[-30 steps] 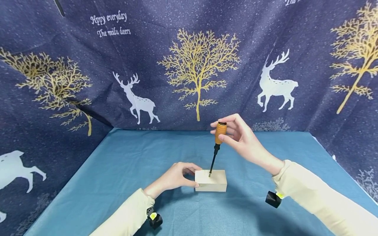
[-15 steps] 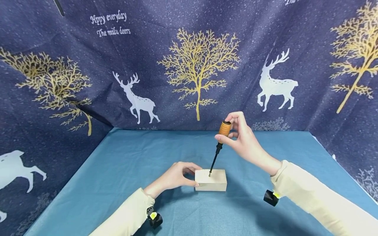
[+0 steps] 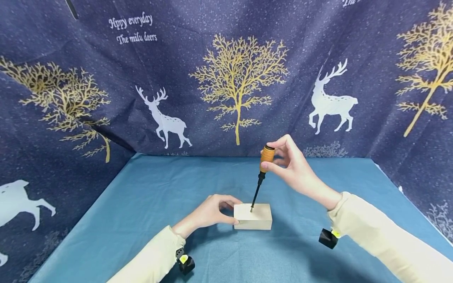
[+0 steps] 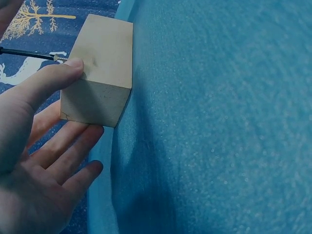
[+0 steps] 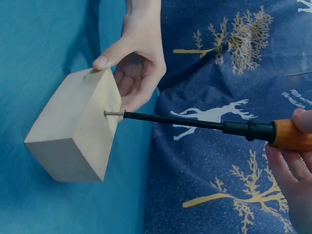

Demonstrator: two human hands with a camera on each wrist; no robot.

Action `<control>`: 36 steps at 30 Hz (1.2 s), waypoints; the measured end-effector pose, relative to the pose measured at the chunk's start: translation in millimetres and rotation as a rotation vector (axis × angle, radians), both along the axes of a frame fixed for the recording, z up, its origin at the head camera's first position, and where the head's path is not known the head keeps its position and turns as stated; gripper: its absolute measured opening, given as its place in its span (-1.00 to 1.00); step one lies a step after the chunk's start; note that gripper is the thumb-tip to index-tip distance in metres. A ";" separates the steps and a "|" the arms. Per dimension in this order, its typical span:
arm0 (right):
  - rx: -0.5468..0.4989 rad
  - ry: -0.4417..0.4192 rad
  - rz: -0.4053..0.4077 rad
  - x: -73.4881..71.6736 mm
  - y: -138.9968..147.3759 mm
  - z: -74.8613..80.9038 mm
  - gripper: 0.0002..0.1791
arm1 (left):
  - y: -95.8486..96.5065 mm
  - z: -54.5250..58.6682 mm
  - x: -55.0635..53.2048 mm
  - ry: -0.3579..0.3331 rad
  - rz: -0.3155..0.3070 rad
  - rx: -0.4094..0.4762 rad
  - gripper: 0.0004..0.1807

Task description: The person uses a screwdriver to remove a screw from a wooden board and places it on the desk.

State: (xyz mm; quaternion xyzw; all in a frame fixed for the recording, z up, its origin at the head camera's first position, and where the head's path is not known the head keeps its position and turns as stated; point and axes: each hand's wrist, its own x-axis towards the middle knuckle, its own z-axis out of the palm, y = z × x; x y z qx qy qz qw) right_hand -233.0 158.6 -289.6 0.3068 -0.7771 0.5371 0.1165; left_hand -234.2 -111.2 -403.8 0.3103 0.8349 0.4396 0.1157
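A pale wooden block (image 3: 253, 223) lies on the blue cloth. My left hand (image 3: 212, 211) grips its left end, thumb on the near side and fingers behind. A brass-coloured screw (image 5: 113, 113) stands in the block's top face, part of its thread showing above the wood. On the screw's head sits the tip of a screwdriver (image 3: 260, 179) with a black shaft and an orange handle, leaning slightly to the right. My right hand (image 3: 291, 169) holds the handle between thumb and fingers, one finger at its black end cap. In the right wrist view the handle's end is cut off.
A blue cloth (image 3: 159, 184) covers the table. Behind and beside it hangs a dark blue curtain (image 3: 198, 118) printed with deer and trees. Each wrist carries a small black camera (image 3: 328, 238).
My right fingers have shifted around the handle, opening off its far side and closing on it again. The screwdriver's top swung right, then partly back. Left hand and block have stayed put.
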 end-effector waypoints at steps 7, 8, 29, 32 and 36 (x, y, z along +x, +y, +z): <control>-0.072 0.008 0.214 -0.4 -2.5 -6.6 -0.51 | 0.4 -0.3 -0.4 -0.001 0.011 -0.017 -0.49; -0.071 0.014 0.205 0.1 -3.5 -7.4 -0.52 | 0.5 -0.5 -0.5 0.000 0.011 -0.017 -0.49; 0.009 0.075 -0.145 1.1 -11.2 -5.3 -0.38 | -0.3 -1.7 -0.6 -0.002 0.010 -0.005 -0.49; -0.002 0.057 -0.099 1.8 -10.4 -4.7 -0.40 | -0.1 -1.7 -0.5 0.000 0.009 -0.004 -0.49; -0.034 0.046 -0.008 1.9 -8.8 -4.8 -0.45 | 0.3 -1.1 -0.2 -0.002 0.010 -0.007 -0.48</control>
